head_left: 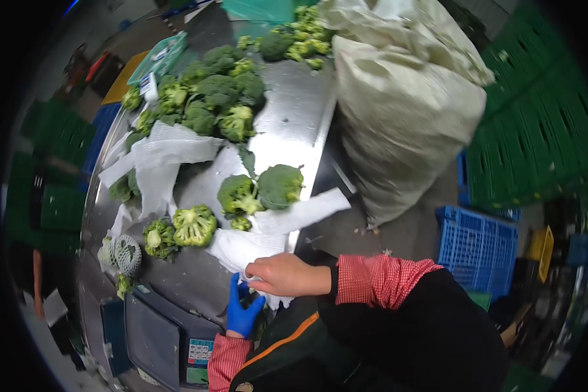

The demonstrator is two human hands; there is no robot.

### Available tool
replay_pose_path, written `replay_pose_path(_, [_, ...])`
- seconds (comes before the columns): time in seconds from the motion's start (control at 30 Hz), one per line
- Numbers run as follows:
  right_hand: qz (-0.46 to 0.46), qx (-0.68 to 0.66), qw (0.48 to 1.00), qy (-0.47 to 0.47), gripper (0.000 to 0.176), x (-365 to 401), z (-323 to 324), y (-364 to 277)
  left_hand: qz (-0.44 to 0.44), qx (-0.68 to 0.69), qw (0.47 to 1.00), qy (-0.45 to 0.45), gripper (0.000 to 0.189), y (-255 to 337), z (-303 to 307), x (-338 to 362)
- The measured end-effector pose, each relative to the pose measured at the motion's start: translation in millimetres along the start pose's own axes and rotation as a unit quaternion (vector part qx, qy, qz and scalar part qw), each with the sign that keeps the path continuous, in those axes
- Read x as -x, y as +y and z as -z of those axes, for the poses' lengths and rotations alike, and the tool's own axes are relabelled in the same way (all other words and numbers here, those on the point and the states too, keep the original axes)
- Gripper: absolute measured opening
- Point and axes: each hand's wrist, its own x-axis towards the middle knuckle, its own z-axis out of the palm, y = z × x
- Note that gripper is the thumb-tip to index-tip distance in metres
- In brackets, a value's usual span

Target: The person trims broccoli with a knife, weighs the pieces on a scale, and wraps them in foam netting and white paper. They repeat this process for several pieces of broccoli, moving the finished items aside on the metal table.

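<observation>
My left hand (243, 317), in a blue glove, is at the near edge of the metal table with its thumb and fingers curled around something pale, mostly hidden. Over it reaches my bare right hand (286, 274), its fingers closed on the white netting (248, 248). More of that netting spreads across the table. Just beyond my hands lie broccoli heads: a trimmed one (195, 226) with its cut stem up, and a dark green one (281, 187) touching a paler one (237, 195). A netted broccoli head (127, 255) rests at the left.
A scale (153, 333) with a keypad stands left of my hands. Broccoli is heaped (215, 91) farther up the metal table (287, 117). A large woven sack (405, 111) stands at the right, near a blue crate (478, 251) and stacked green crates (536, 130).
</observation>
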Motion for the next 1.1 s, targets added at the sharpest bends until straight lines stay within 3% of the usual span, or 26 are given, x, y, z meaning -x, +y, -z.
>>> replay_pose_path(0.03, [-0.017, 0.004, 1.000, 0.017, 0.024, 14, -12, -2, 0.041, 0.023, 0.998, 0.038, 0.084, -7, -5, -4])
replay_pose_path(0.13, [-0.028, 0.054, 0.997, 0.047, 0.033, 47, -48, 2, -0.147, -0.234, 0.954, 0.115, 0.084, -72, -3, -37])
replay_pose_path(0.2, [-0.001, 0.112, 0.989, 0.097, 0.038, 65, -50, -8, -0.063, -0.183, 0.976, 0.096, 0.084, -68, 3, -48])
replay_pose_path(0.23, [-0.008, 0.135, 0.985, 0.108, 0.051, 73, -47, -12, -0.020, -0.157, 0.983, 0.089, 0.084, -66, 3, -51])
replay_pose_path(0.37, [-0.113, 0.178, 0.965, 0.155, 0.073, 98, -40, -7, 0.012, -0.195, 0.978, 0.071, 0.084, -59, 4, -58])
replay_pose_path(0.4, [-0.120, 0.164, 0.964, 0.169, 0.076, 98, -45, 4, -0.043, -0.133, 0.986, 0.089, 0.082, -70, 1, -62])
replay_pose_path(0.43, [-0.140, 0.115, 0.971, 0.157, 0.074, 97, -48, 18, -0.029, -0.178, 0.979, 0.098, 0.081, -83, 8, -62])
replay_pose_path(0.53, [-0.155, 0.039, 0.982, 0.101, 0.066, 94, -59, 45, 0.037, -0.269, 0.960, 0.073, 0.080, -32, -1, -51])
replay_pose_path(0.67, [-0.085, 0.018, 0.990, 0.111, 0.056, 76, -29, 52, 0.070, -0.156, 0.972, 0.159, 0.069, -7, -12, -42])
replay_pose_path(0.7, [-0.103, -0.028, 0.989, 0.102, 0.055, 68, -13, 40, 0.073, -0.018, 0.978, 0.196, 0.064, 4, -18, -36])
replay_pose_path(0.77, [-0.009, -0.064, 0.991, 0.114, 0.055, 49, -1, 25, 0.062, 0.256, 0.930, 0.258, 0.055, 31, -25, -36])
replay_pose_path(0.87, [0.089, -0.076, 0.991, 0.064, 0.055, 23, -11, -16, 0.047, 0.529, 0.847, 0.033, 0.044, 41, -1, -31])
replay_pose_path(0.9, [0.118, -0.069, 0.990, 0.038, 0.055, 13, -18, -25, -0.062, 0.358, 0.929, -0.069, 0.040, 19, 18, -41])
replay_pose_path(0.93, [0.118, -0.040, 0.992, -0.016, 0.054, 6, -27, -28, -0.077, 0.455, 0.883, -0.088, 0.037, -5, 33, -44])
replay_pose_path(1.0, [0.110, 0.026, 0.988, -0.110, 0.054, -9, -36, -33, -0.015, 0.566, 0.823, -0.042, 0.039, -20, 54, -43])
replay_pose_path(1.03, [0.104, 0.025, 0.984, -0.140, 0.048, -13, -34, -38, -0.021, 0.480, 0.875, 0.065, 0.042, -28, 59, -38])
replay_pose_path(1.1, [0.095, -0.030, 0.977, -0.190, 0.043, -26, -26, -31, -0.025, 0.273, 0.924, 0.268, 0.050, -44, 62, -19])
